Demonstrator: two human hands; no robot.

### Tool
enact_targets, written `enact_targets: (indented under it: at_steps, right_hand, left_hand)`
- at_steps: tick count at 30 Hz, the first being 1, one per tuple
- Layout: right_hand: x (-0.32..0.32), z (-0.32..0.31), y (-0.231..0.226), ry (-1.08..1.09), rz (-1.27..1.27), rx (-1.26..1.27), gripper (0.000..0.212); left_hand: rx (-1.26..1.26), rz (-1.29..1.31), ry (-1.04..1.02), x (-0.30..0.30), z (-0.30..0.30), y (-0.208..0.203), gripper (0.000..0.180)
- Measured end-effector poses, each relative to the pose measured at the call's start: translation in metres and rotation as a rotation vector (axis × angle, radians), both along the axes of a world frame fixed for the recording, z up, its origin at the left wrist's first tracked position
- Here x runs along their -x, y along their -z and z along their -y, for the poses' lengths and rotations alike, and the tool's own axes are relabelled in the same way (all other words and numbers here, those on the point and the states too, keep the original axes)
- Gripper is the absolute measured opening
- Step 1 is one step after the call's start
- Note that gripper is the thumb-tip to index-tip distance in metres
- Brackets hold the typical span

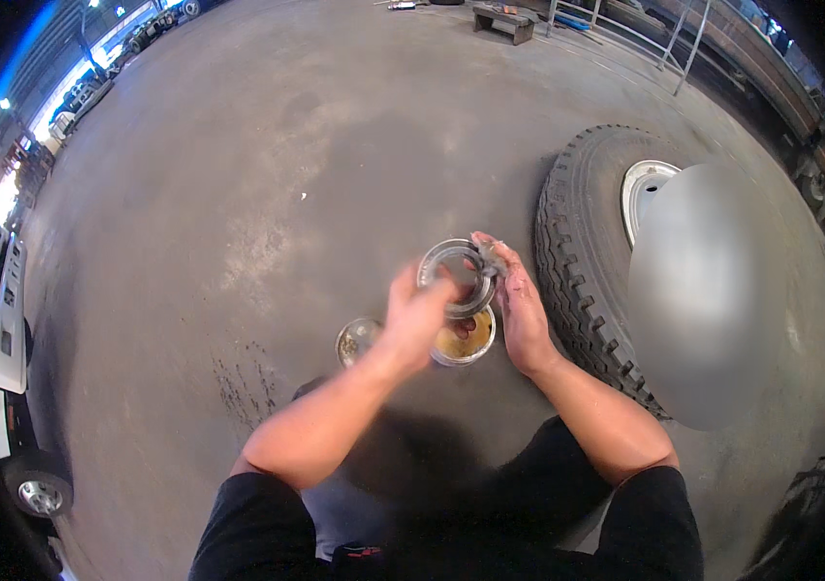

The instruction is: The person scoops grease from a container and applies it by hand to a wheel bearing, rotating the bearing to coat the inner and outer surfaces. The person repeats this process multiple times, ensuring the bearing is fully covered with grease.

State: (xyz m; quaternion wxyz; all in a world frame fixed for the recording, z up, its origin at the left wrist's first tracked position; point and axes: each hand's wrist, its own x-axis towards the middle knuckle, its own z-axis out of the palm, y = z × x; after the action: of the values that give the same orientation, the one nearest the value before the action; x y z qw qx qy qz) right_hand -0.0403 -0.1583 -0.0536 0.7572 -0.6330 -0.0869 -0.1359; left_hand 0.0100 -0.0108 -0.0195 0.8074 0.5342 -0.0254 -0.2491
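Observation:
My left hand (417, 318) grips a metal bearing ring (455, 248), with fingers reaching into its open middle. On the other side, my right hand (527, 318) is held with its fingers stretched out and its palm turned toward the ring. A lump of grey grease (493, 259) sits at those fingers, against the ring's edge. Partly hidden beneath the ring, a round tub (462, 362) with yellowish-brown grease stands on the floor. To its left lies a round, clear-looking lid or dish (358, 339) with small bits on it, partly covered by my left wrist.
A large truck tyre (582, 261) with a white rim lies close on my right; a grey blurred patch hides part of it. A white vehicle (7, 320) stands at far left. On the concrete floor (189, 194), a small wooden bench (504, 23) and metal rails (688, 48) are farther back.

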Motion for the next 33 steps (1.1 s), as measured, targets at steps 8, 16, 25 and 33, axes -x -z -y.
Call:
enact_targets:
  at_steps: [8,16,25,33]
  right_hand:
    - [-0.002,-0.002,-0.015,0.371,0.231,0.807,0.067]
    - [-0.012,-0.014,-0.018,0.225,0.251,-0.055,0.101]
    - [-0.036,-0.018,-0.023,0.364,-0.158,-0.260,0.071]
    - [-0.049,0.016,-0.013,0.174,-0.580,-0.471,0.087]
  left_hand:
    - [0.046,0.179,-0.067,0.004,0.000,0.005,0.012]
    - [-0.160,0.189,-0.070,0.009,0.003,0.006,0.030]
    - [-0.253,0.496,0.049,0.010,0.012,0.000,0.027]
    - [-0.297,0.501,0.270,0.003,0.011,-0.004,0.023]
